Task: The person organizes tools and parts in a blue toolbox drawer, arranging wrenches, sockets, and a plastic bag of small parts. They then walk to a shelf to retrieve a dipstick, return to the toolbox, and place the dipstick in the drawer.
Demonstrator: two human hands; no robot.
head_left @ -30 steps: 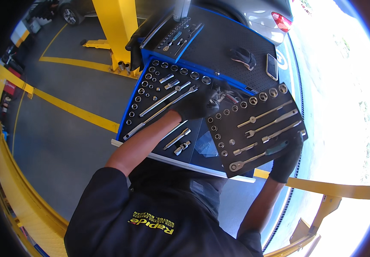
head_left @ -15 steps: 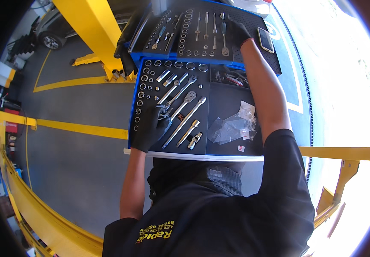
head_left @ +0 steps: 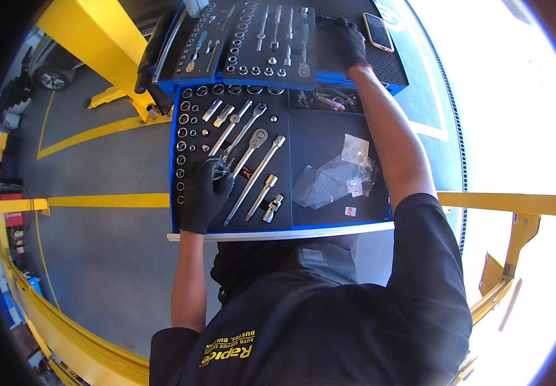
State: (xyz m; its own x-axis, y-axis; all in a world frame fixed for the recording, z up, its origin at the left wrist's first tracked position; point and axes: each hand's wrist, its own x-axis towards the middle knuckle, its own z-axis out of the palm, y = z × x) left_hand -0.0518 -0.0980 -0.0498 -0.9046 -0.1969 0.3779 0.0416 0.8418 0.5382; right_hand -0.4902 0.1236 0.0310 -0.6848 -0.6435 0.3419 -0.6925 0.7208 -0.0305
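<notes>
My left hand, in a black glove, is closed around small shiny metal pieces; their exact kind is unclear. It rests over the lower left of an open drawer's tool tray, beside a large ratchet, a long extension bar and a combination wrench. My right hand, also black-gloved, reaches to the upper tray, between a blue-handled ratchet and a phone. Its fingers blend into the dark surface, so their grip is hard to make out.
Sockets line the drawer's left side. Clear plastic bags lie in its right part, below a compartment of loose tools. A yellow lift post stands at left, with a parked car behind it.
The view has shifted, so the drawer appears further left. My right hand has moved right, away from the blue-handled ratchet. My left hand keeps its hold on the small metal pieces.
</notes>
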